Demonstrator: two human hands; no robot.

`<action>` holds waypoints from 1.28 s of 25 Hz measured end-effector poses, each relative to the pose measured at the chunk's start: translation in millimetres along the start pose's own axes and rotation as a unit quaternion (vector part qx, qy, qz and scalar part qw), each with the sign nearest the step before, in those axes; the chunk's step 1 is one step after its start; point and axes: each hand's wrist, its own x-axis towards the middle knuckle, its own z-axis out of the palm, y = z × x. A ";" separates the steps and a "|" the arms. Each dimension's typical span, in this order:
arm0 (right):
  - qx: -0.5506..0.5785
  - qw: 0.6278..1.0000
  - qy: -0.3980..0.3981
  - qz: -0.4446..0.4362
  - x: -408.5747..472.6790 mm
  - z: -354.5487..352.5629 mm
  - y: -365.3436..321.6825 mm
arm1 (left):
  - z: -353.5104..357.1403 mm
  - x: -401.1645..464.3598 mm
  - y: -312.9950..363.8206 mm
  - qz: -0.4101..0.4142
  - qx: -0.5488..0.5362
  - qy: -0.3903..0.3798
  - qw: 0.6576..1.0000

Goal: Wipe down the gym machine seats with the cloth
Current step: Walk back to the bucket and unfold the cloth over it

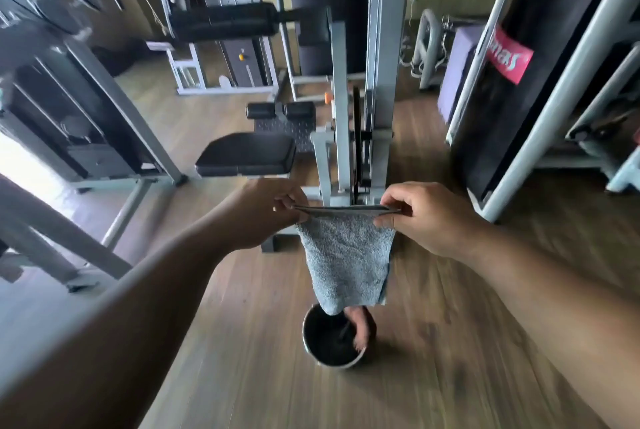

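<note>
left hand and right hand each pinch a top corner of the cloth, their grip stretching it flat, likely to fold before wiping the seat.

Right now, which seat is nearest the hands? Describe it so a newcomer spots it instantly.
Start at the tall grey steel upright of the machine straight ahead. To the left of its base sits the flat black padded rectangular seat, just beyond the left hand. Unlike the two short black roller pads behind it, it is broad and flat.
</note>
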 end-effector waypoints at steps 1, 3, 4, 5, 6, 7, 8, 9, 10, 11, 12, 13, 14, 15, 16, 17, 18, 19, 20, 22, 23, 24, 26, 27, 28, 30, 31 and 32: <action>-0.001 1.000 -0.008 0.010 0.8 16.9 7.3 | 11.4 0.8 -15.7 -0.009 -0.005 -0.013 1.000; 0.008 0.999 -0.036 0.034 0.3 54.9 23.6 | 39.6 1.4 -47.5 -0.024 -0.010 -0.046 0.999; 0.013 0.997 -0.053 0.050 -2.4 79.2 33.6 | 58.6 -0.2 -66.1 -0.033 -0.015 -0.065 0.997; 0.016 0.995 -0.068 0.068 -5.2 104.8 45.5 | 79.5 -1.5 -85.4 -0.044 -0.022 -0.079 0.996; 0.020 0.992 -0.082 0.090 -10.5 136.2 60.4 | 106.1 -3.9 -108.2 -0.057 -0.033 -0.095 0.993; 0.021 0.990 -0.089 0.111 -17.5 166.8 75.6 | 133.2 -7.2 -130.3 -0.070 -0.042 -0.107 0.991; 0.023 0.986 -0.097 0.133 -27.0 197.8 90.6 | 160.8 -12.9 -151.5 -0.084 -0.049 -0.117 0.988; 0.024 0.982 -0.106 0.156 -37.6 230.4 107.1 | 190.0 -18.6 -173.6 -0.099 -0.048 -0.130 0.985; 0.023 0.978 -0.111 0.175 -47.7 261.8 123.2 | 218.9 -23.6 -195.3 -0.110 -0.046 -0.142 0.983; 0.023 0.974 -0.115 0.194 -57.7 296.5 141.9 | 251.1 -27.6 -219.5 -0.118 -0.044 -0.154 0.980; 0.023 0.971 -0.116 0.208 -66.2 327.3 158.8 | 280.2 -30.4 -240.9 -0.121 -0.043 -0.163 0.978; 0.025 0.969 -0.118 0.217 -74.0 355.2 174.0 | 305.6 -32.9 -259.6 -0.125 -0.038 -0.173 0.976; 0.024 0.967 -0.119 0.222 -80.1 381.5 189.6 | 330.8 -34.0 -278.7 -0.131 -0.030 -0.182 0.974; 0.022 0.967 -0.119 0.226 -84.7 404.4 203.2 | 353.5 -34.6 -295.8 -0.137 -0.027 -0.190 0.972; 0.018 0.965 -0.120 0.231 -89.0 427.7 217.9 | 377.5 -34.1 -313.2 -0.144 -0.030 -0.195 0.970; 0.015 0.963 -0.124 0.237 -92.4 446.7 230.6 | 397.2 -33.8 -327.8 -0.150 -0.033 -0.198 0.968; 0.014 0.962 -0.129 0.242 -95.3 462.3 240.9 | 412.8 -33.8 -339.9 -0.153 -0.036 -0.201 0.967; 0.013 0.960 -0.133 0.247 -97.4 476.2 250.8 | 426.9 -33.6 -350.9 -0.155 -0.037 -0.205 0.966; 0.012 0.959 -0.132 0.250 -97.9 486.2 258.8 | 437.1 -32.1 -359.3 -0.157 -0.039 -0.208 0.965; 0.013 0.959 -0.122 0.257 -97.4 502.0 272.8 | 452.7 -27.8 -370.8 -0.159 -0.037 -0.210 0.964; 0.013 0.959 -0.112 0.259 -97.3 507.1 276.4 | 456.7 -26.6 -372.6 -0.156 -0.035 -0.203 0.966; 0.011 0.961 -0.099 0.260 -98.6 511.5 279.0 | 459.8 -27.0 -373.6 -0.152 -0.033 -0.193 0.969; 0.013 0.964 -0.076 0.253 -108.6 518.1 279.2 | 464.0 -37.3 -372.1 -0.138 -0.027 -0.187 0.972; 0.015 0.967 -0.077 0.244 -118.7 522.0 277.3 | 466.1 -48.6 -371.4 -0.128 -0.025 -0.199 0.971; 0.016 0.968 -0.088 0.234 -131.7 526.6 274.7 | 470.0 -63.8 -372.5 -0.116 -0.024 -0.221 0.968; 0.012 0.967 -0.128 0.222 -161.0 538.0 270.8 | 481.8 -98.0 -377.7 -0.094 -0.024 -0.277 0.956; 0.009 0.965 -0.145 0.219 -174.1 545.0 270.3 | 489.7 -113.6 -381.4 -0.082 -0.018 -0.299 0.951; 0.008 0.962 -0.159 0.220 -184.8 552.3 270.5 | 498.8 -126.7 -385.5 -0.067 -0.006 -0.313 0.947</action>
